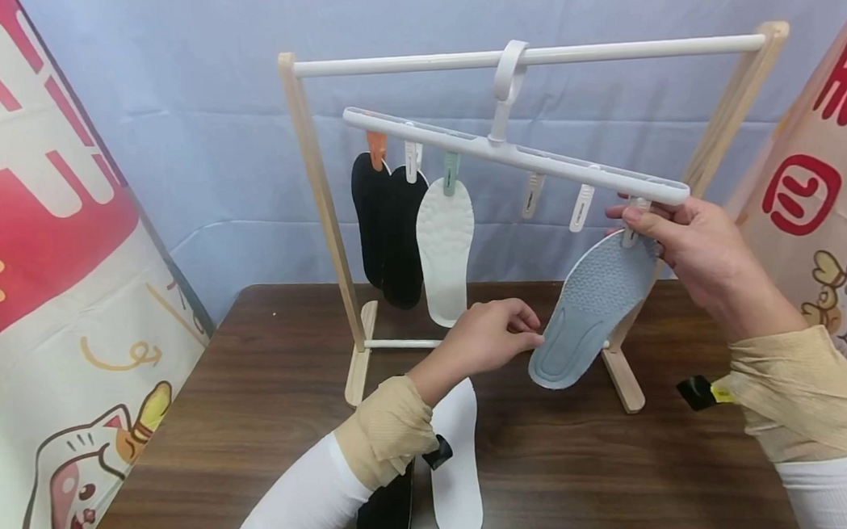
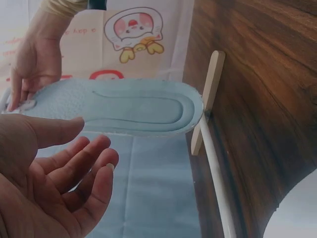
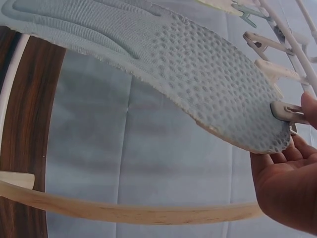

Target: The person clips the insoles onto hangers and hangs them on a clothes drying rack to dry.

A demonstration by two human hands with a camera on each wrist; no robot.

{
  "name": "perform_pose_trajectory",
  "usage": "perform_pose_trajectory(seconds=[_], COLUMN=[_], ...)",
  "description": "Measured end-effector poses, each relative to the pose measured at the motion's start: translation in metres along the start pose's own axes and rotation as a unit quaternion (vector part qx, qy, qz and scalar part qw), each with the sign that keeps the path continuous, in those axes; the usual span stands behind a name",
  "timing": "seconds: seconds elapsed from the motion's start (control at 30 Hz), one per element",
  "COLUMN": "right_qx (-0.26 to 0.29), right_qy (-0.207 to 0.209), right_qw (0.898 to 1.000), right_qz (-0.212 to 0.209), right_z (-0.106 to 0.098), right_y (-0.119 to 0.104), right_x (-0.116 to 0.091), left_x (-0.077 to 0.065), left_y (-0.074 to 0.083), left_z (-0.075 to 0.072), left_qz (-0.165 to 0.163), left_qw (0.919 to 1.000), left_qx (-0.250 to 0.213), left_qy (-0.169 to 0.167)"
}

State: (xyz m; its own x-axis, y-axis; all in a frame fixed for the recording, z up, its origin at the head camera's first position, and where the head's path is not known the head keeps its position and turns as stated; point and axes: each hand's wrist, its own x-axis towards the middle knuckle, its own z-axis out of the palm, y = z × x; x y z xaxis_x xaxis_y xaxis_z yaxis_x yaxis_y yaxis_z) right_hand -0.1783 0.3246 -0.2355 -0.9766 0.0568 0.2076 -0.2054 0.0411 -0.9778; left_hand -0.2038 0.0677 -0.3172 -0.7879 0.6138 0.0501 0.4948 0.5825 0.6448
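A grey-blue insole (image 1: 594, 311) hangs tilted from the end clothespin (image 3: 287, 112) of a white clip hanger (image 1: 519, 155). My right hand (image 1: 707, 255) pinches that clothespin between thumb and fingers at the insole's toe end. Beside the insole's heel end, my left hand (image 1: 493, 335) has its fingers loosely bent. In the left wrist view nothing lies between the left thumb and fingers. The hanger slopes down to the right. Two black insoles (image 1: 402, 241) and a white insole (image 1: 448, 255) hang on its left half. Two pins, a beige clothespin (image 1: 532, 195) and a white clothespin (image 1: 582, 208), hold nothing.
The hanger's hook sits over the white rail (image 1: 397, 65) of a wooden-legged rack (image 1: 323, 198) on a brown table (image 1: 271, 387). Another white insole (image 1: 457, 489) and a black insole (image 1: 386, 519) lie in front, partly under my left forearm. Printed curtains (image 1: 46, 279) stand at both sides.
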Motion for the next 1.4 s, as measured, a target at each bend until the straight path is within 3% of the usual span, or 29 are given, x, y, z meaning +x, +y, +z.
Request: perform_pose_trajectory(seconds=[0.27, 1.4], right_qx=[0.027, 0.008], right_qy=[-0.011, 0.002], right_qw=[1.000, 1.000], right_qz=[-0.002, 0.004], right_z=[0.002, -0.001], right_y=[0.000, 0.004], right_x=[0.001, 0.004], left_x=[-0.003, -0.038], left_y=[-0.008, -0.051], left_z=[-0.003, -0.014], left_qz=[0.003, -0.042], left_qw=[1.0000, 0.9985], left_qx=[-0.006, -0.032], left_qy=[0.002, -0.015])
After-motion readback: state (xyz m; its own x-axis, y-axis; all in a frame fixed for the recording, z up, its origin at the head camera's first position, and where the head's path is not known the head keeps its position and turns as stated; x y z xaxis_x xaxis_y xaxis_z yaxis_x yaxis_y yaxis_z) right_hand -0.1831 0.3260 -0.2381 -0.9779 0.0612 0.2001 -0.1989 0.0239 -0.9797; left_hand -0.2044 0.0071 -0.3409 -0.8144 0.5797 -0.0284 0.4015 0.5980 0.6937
